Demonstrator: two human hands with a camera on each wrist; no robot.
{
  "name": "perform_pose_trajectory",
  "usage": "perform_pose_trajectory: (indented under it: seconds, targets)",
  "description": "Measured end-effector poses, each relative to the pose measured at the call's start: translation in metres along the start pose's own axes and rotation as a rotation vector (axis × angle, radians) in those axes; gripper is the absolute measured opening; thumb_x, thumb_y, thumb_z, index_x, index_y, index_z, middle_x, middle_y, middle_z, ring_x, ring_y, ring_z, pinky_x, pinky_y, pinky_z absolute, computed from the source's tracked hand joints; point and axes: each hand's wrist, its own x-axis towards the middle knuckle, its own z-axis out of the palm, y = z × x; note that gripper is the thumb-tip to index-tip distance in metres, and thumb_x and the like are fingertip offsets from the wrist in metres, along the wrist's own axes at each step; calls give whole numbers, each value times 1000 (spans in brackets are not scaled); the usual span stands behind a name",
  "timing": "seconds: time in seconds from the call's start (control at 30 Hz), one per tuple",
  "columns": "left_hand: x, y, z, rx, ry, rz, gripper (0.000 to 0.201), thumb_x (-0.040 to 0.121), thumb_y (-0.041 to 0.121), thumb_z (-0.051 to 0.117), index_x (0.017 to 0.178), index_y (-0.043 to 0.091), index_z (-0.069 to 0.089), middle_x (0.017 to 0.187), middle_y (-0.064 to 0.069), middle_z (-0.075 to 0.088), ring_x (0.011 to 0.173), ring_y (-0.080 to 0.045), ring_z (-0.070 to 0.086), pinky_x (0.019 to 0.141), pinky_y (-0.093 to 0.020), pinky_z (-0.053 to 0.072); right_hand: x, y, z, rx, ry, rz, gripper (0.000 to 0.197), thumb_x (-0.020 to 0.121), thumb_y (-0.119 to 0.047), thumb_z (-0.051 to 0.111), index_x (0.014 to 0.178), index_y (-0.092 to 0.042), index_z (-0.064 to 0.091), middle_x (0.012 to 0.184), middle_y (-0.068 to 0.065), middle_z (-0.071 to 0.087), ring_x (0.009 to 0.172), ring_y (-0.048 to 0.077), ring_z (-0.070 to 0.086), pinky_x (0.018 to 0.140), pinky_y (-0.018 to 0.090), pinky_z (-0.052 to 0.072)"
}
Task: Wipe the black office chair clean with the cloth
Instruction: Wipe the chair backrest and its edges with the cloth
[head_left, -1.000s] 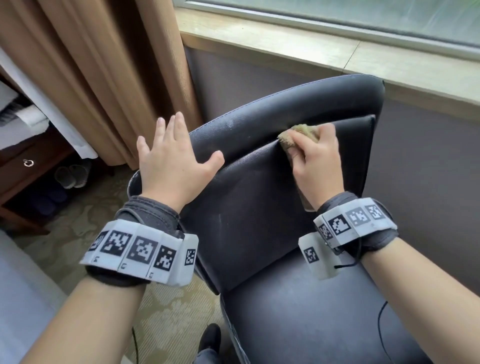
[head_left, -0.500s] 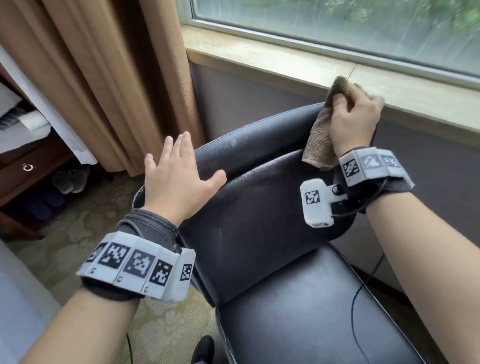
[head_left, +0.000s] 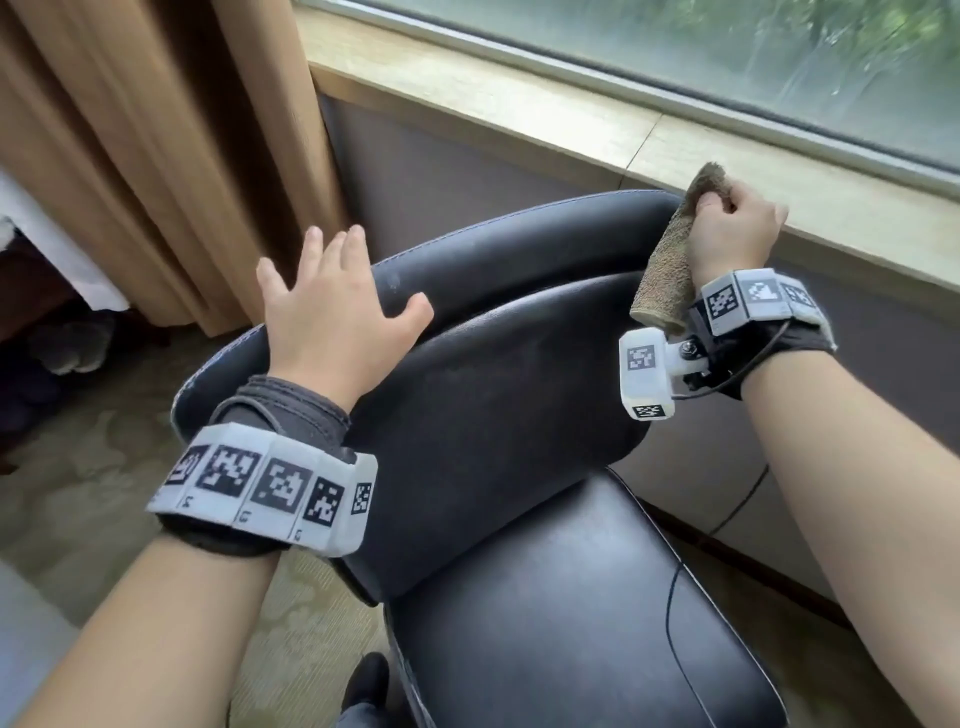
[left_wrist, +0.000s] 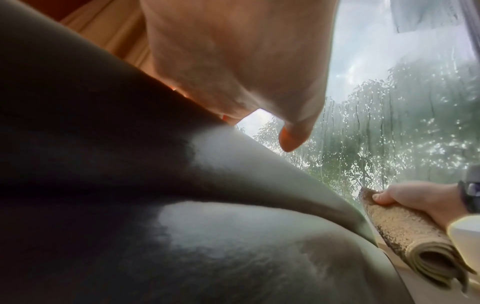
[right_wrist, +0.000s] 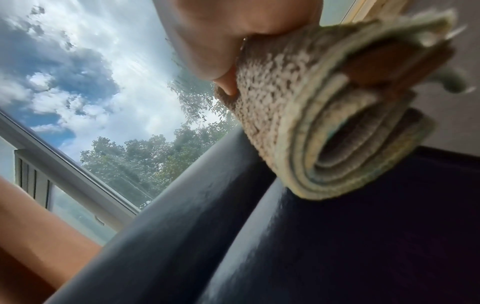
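Observation:
The black office chair (head_left: 498, 415) fills the middle of the head view, its padded backrest toward the window and its seat (head_left: 571, 623) nearest me. My left hand (head_left: 332, 306) lies flat with spread fingers on the backrest's upper left edge. My right hand (head_left: 737, 228) grips a folded brown-green cloth (head_left: 665, 275) just off the backrest's right end, above the sill. The cloth hangs down from the fist as a roll (right_wrist: 337, 127) (left_wrist: 405, 230). The chair's dark leather (left_wrist: 155, 205) (right_wrist: 259, 246) shows in both wrist views.
A stone window sill (head_left: 519, 109) and wet window pane (head_left: 727, 52) run behind the chair. Tan curtains (head_left: 156, 130) hang at the left over patterned carpet (head_left: 78, 467). A dark wall panel (head_left: 857, 364) stands right of the chair.
My right hand lifted the cloth off the backrest crease and carried it up and right to the chair's right end by the sill. The left hand stayed on the backrest.

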Motion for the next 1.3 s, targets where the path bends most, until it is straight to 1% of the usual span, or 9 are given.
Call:
perform_pose_trajectory:
  seconds: [0.13,0.23,0.37,0.53,0.63,0.8,1.03,1.23,1.3]
  targets:
    - [14,16,5,-21,-11,-13,77,87,52,41,146,6,22,152,-5,29,144,-20,11,111,-55,7,14,2,-7,-84,-22,35,33,93,-19,42,118,-21,63,131,14,40,105,22,48,90,15,28]
    - [20,18,8,5,-19,-25,79,86,54,40,146,6,22,151,-6,31,144,-20,13,109,-56,9,22,7,-4,-105,-70,24,31,90,-19,44,111,-18,67,131,9,47,107,21,51,88,18,33]
    - [25,17,9,15,-51,-29,81,84,56,40,146,7,21,151,-5,31,144,-17,13,110,-54,9,31,5,-1,-182,-157,-56,33,92,-16,41,117,-15,63,128,11,45,108,25,48,91,18,31]
    - [28,16,11,31,-43,-26,83,83,58,43,146,8,20,152,-4,28,144,-17,13,111,-52,9,20,-8,13,-165,-245,-275,30,95,-15,43,117,-9,63,109,5,35,107,26,48,93,23,33]
    - [27,17,10,37,-44,-20,84,83,58,42,147,8,20,153,-4,27,144,-18,13,111,-52,10,21,-5,11,-180,-195,-270,30,96,-14,41,118,-9,62,122,15,41,109,28,49,92,25,34]
    - [28,19,10,26,-42,-17,84,83,58,42,147,9,19,154,-3,24,144,-17,13,111,-51,11,30,2,1,-236,-131,-95,34,97,-13,34,120,-7,59,129,18,37,107,33,51,90,26,34]
    - [28,16,11,11,-42,-6,85,83,58,43,147,9,18,155,-3,21,144,-18,13,111,-48,14,15,-4,17,-232,-152,-315,31,95,-15,41,118,-9,61,126,17,39,108,33,49,92,31,37]
    - [30,19,12,9,-40,-1,84,83,58,43,147,8,19,155,-3,23,144,-19,14,111,-49,15,33,7,3,-330,-88,-140,33,97,-15,37,119,-7,59,129,18,37,110,34,50,91,32,38]
    - [31,19,12,13,-42,-4,84,83,58,44,147,8,19,154,-3,23,143,-19,14,110,-49,15,29,2,8,-311,-96,-169,32,96,-14,38,119,-7,60,130,16,36,113,33,48,94,31,36]
